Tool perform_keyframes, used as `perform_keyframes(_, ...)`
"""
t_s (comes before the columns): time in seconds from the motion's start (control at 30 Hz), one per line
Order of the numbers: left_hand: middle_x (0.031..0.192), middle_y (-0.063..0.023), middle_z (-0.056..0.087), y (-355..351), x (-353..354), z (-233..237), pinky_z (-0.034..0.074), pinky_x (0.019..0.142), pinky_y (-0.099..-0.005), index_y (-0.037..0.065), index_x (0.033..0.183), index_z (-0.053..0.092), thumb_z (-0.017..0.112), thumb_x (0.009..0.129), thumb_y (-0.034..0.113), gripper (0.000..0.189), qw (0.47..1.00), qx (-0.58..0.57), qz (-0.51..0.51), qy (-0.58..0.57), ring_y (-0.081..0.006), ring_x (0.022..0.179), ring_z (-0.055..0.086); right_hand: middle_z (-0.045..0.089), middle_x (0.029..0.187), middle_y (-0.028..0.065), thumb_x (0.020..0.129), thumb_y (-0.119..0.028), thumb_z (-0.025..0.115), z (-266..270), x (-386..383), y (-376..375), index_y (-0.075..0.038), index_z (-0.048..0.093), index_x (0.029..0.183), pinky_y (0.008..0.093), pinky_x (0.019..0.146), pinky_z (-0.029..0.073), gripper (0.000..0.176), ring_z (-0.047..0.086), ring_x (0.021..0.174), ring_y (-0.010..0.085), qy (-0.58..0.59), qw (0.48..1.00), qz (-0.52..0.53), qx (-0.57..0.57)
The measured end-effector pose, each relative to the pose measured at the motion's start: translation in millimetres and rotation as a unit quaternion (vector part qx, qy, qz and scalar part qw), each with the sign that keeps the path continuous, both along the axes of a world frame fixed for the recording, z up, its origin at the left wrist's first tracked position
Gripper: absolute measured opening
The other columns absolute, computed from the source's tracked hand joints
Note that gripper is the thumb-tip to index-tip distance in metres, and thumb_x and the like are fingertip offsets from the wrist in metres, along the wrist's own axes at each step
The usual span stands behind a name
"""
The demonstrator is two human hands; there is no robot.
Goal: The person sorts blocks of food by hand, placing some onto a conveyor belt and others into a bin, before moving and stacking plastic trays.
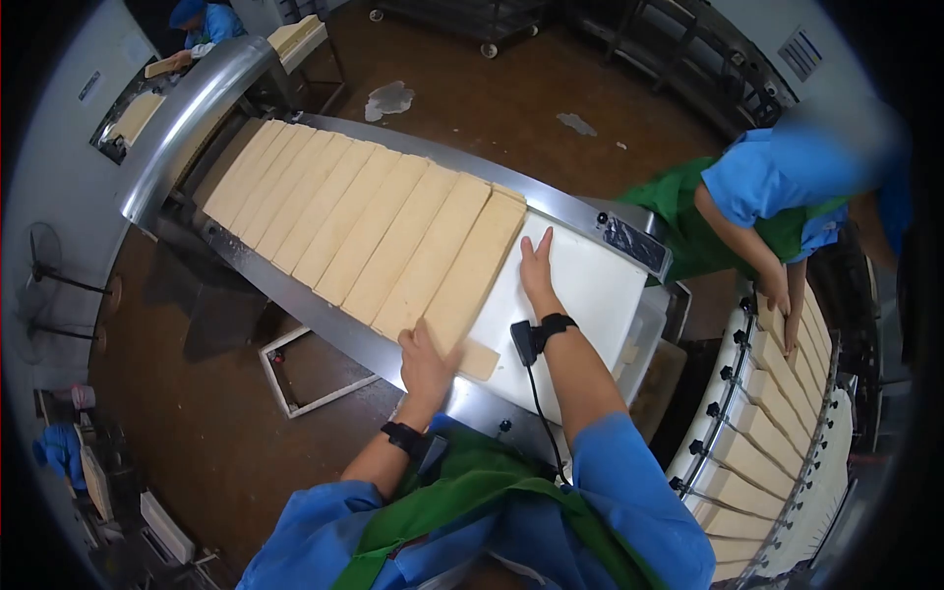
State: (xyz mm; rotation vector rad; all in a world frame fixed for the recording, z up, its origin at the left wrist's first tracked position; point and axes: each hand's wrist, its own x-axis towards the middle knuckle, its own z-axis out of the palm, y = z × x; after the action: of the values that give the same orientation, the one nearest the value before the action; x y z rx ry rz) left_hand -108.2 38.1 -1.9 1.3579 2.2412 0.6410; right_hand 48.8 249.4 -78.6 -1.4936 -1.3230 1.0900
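Note:
A row of pale, flat dough strips (339, 216) lies side by side on a metal-framed conveyor. My left hand (425, 366) grips the near end of the last dough strip (470, 275), its fingers bent over the end. Beside the far part of that strip, my right hand (536, 264) is over the white belt (587, 285) with its fingers stretched and apart. A small loose piece of dough (479, 360) rests on the belt to the right of my left hand. Both my wrists wear black straps with small devices.
At the right, a co-worker (787, 187) reaches over a second conveyor (752, 433) with more strips. A curved metal hood (202, 123) spans the far left end of my conveyor. Another person (206, 22) works behind it. A white frame (285, 379) lies on the floor.

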Motion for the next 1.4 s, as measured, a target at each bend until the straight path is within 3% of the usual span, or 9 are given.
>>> perform_keyframes(0.23, 0.115, -0.0229, 0.037, 15.2, 0.6, 4.4, 0.051, 0.074, -0.0452, 0.002, 0.128, 0.036, 0.075, 0.069, 0.038, 0.080, 0.999, -0.025, 0.005, -0.024, -0.0395, 0.093, 0.055, 0.007, 0.150, 0.0220, 0.089, -0.031, 0.049, -8.3, -46.9, 55.2, 0.004, 0.001, 0.143, 0.0358, 0.114, 0.010, 0.080, 0.008, 0.139, 0.0351, 0.004, 1.000, -0.015, -0.021)
perform_keyframes(0.43, 0.113, -0.0228, 0.039, 23.5, -2.3, 9.2, 0.052, 0.068, -0.0443, 0.000, 0.126, 0.034, 0.074, 0.071, 0.039, 0.078, 0.997, -0.060, -0.040, -0.006, -0.0408, 0.084, 0.059, 0.014, 0.150, 0.0179, 0.087, -0.045, 0.049, 54.1, -55.9, 45.0, -0.017, 0.021, 0.145, 0.0436, 0.107, 0.027, 0.070, 0.027, 0.132, 0.0365, -0.434, 0.898, 0.068, -0.007)
perform_keyframes(0.63, 0.114, -0.0242, 0.039, 23.4, 0.3, 18.3, 0.053, 0.066, -0.0420, -0.002, 0.125, 0.033, 0.074, 0.071, 0.039, 0.079, 0.991, -0.094, -0.089, 0.020, -0.0403, 0.083, 0.059, 0.022, 0.143, 0.0214, 0.080, -0.048, 0.054, 75.1, -51.5, 41.4, -0.019, 0.031, 0.140, 0.0458, 0.099, 0.037, 0.070, 0.036, 0.124, 0.0401, -0.441, 0.889, 0.074, -0.096)
perform_keyframes(0.87, 0.116, -0.0244, 0.038, 25.1, 6.8, 13.7, 0.050, 0.078, -0.0451, 0.002, 0.129, 0.032, 0.076, 0.068, 0.038, 0.084, 0.971, -0.017, -0.235, -0.033, -0.0427, 0.093, 0.055, 0.028, 0.134, 0.0209, 0.069, -0.044, 0.063, 100.8, 61.0, -6.8, -0.002, 0.032, 0.131, 0.0452, 0.094, 0.040, 0.081, 0.042, 0.113, 0.0420, -0.391, 0.880, -0.113, -0.245)
perform_keyframes(1.0, 0.117, -0.0249, 0.036, 39.2, 28.9, 5.2, 0.050, 0.079, -0.0466, 0.002, 0.130, 0.026, 0.076, 0.067, 0.036, 0.087, 0.939, -0.093, -0.317, -0.096, -0.0452, 0.093, 0.054, 0.002, 0.147, 0.0294, 0.068, -0.054, 0.067, 40.0, 133.6, -38.2, 0.007, 0.026, 0.138, 0.0474, 0.103, 0.032, 0.102, 0.017, 0.136, 0.0402, -0.430, 0.857, -0.222, -0.176)
perform_keyframes(1.07, 0.114, -0.0262, 0.036, 46.2, 52.6, 13.9, 0.050, 0.078, -0.0474, 0.001, 0.128, 0.027, 0.076, 0.067, 0.031, 0.084, 0.939, -0.103, -0.328, -0.030, -0.0456, 0.093, 0.053, 0.003, 0.146, 0.0292, 0.068, -0.047, 0.069, 77.6, 140.7, -71.2, 0.005, 0.023, 0.139, 0.0407, 0.102, 0.038, 0.100, 0.034, 0.127, 0.0435, -0.313, 0.893, -0.281, -0.159)
perform_keyframes(1.2, 0.115, -0.0247, 0.035, 41.8, 96.2, 33.2, 0.047, 0.084, -0.0461, 0.000, 0.125, 0.033, 0.074, 0.066, 0.015, 0.074, 0.922, 0.060, -0.381, -0.037, -0.0434, 0.094, 0.053, 0.021, 0.136, 0.0280, 0.066, -0.031, 0.071, 78.3, 197.3, -143.5, 0.001, 0.022, 0.129, 0.0464, 0.095, 0.041, 0.087, 0.044, 0.113, 0.0458, -0.199, 0.848, -0.482, -0.095)
perform_keyframes(1.3, 0.121, -0.0248, 0.034, 23.9, 148.8, 51.3, 0.045, 0.089, -0.0441, 0.005, 0.127, 0.037, 0.074, 0.064, 0.010, 0.073, 0.863, 0.125, -0.484, -0.070, -0.0433, 0.103, 0.049, 0.027, 0.129, 0.0287, 0.069, -0.030, 0.069, 164.6, 232.8, -233.3, 0.002, 0.023, 0.130, 0.0470, 0.098, 0.036, 0.083, 0.039, 0.116, 0.0443, -0.099, 0.811, -0.567, -0.103)
perform_keyframes(1.4, 0.127, -0.0248, 0.035, -11.2, 201.2, 73.0, 0.045, 0.090, -0.0436, 0.008, 0.129, 0.040, 0.077, 0.062, 0.012, 0.077, 0.761, 0.198, -0.609, -0.101, -0.0430, 0.110, 0.046, 0.032, 0.125, 0.0307, 0.074, -0.031, 0.065, 162.5, 300.2, -342.3, 0.005, 0.028, 0.127, 0.0476, 0.097, 0.036, 0.074, 0.040, 0.114, 0.0438, -0.195, 0.732, -0.649, -0.065)
